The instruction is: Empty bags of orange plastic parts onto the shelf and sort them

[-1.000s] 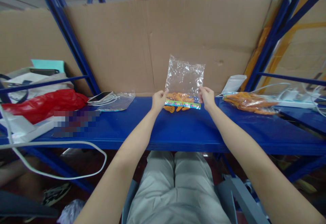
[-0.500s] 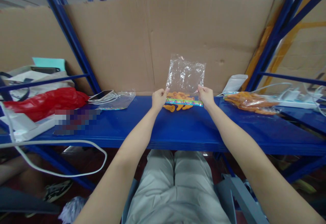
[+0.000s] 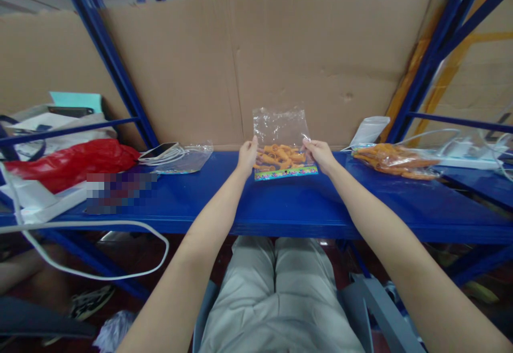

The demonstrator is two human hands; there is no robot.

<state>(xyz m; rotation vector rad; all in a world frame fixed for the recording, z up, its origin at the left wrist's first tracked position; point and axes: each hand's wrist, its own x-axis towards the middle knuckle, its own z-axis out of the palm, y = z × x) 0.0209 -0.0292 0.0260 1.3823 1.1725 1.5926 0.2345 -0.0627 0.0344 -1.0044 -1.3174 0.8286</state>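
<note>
A clear plastic bag [image 3: 280,123] with a colourful printed strip [image 3: 286,172] along its lower edge is stretched between my hands above the blue shelf. My left hand [image 3: 247,156] pinches its left side, and my right hand [image 3: 320,155] pinches the right side. Through the clear film shows a pile of small orange pieces [image 3: 280,155] that look like deflated balloons. Whether they lie inside the bag or behind it, I cannot tell.
More orange pieces lie in a clear bag [image 3: 395,160] on the right, near a white power strip [image 3: 468,158]. On the left are a flat clear bag [image 3: 188,160], a phone [image 3: 162,151] with a white cable and a red plastic bag [image 3: 80,160]. Cardboard [image 3: 180,75] stands behind.
My hands have shifted the clear bag slightly left and lowered it. Its printed strip now sits below the orange pieces, which earlier stuck out beneath it.
</note>
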